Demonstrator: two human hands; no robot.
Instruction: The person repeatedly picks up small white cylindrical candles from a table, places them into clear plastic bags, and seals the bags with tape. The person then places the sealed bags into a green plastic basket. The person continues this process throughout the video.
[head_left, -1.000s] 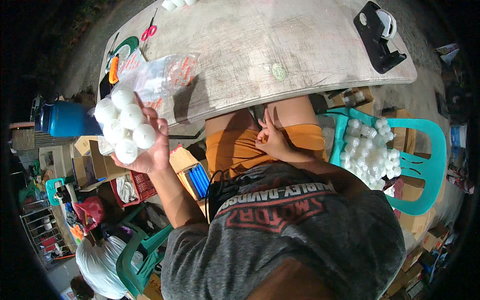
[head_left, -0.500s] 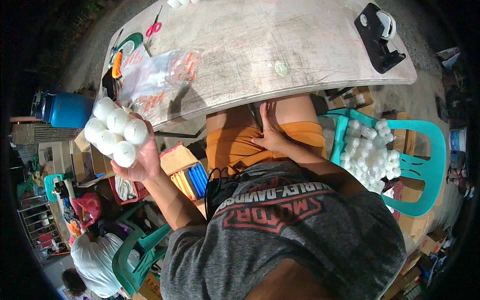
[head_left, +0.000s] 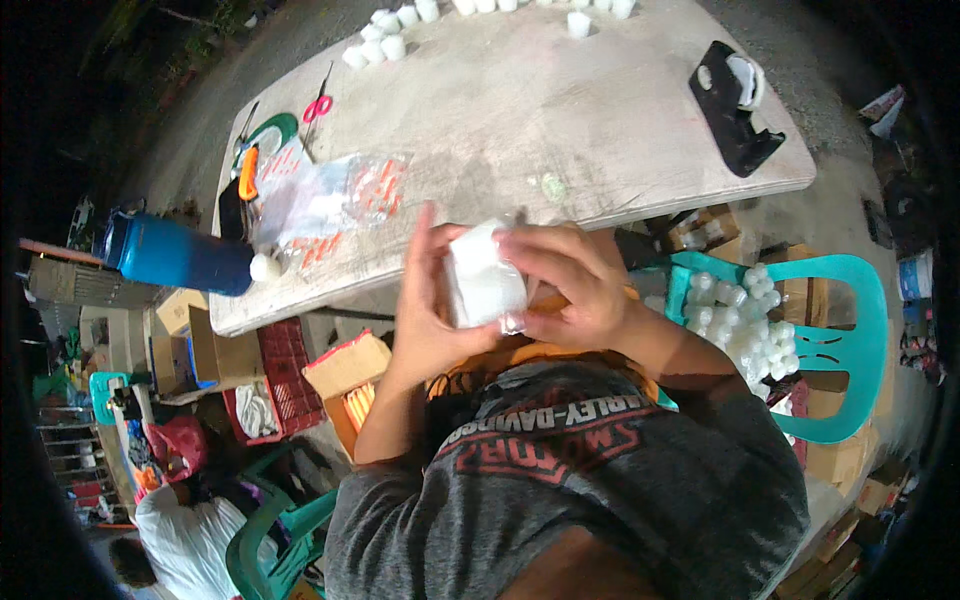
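Observation:
Just past the table's near edge, over my lap, I hold a clear plastic pack of short white candles (head_left: 485,275) between both hands. My left hand (head_left: 420,315) presses its left side, thumb below and fingers raised. Around its right side curl the fingers of my right hand (head_left: 575,285), thumb at the lower corner. A single white candle (head_left: 265,267) stands at the table's near left. Clear plastic bags with orange print (head_left: 325,195) lie behind it, close to an orange-handled cutter (head_left: 249,172) and pink-handled scissors (head_left: 318,108).
Loose white candles (head_left: 390,45) line the far edge of the table (head_left: 520,110). A black tape dispenser (head_left: 735,120) sits at the right. Wrapped candle packs (head_left: 735,320) fill a teal chair (head_left: 865,345). To the left are a blue container (head_left: 180,255), boxes, a red crate (head_left: 290,375) and a seated person (head_left: 190,540).
My left hand has brought the candle pack from the left to the middle. My right hand has risen from my lap to grip it too. The view has shifted, showing more candles at the far edge.

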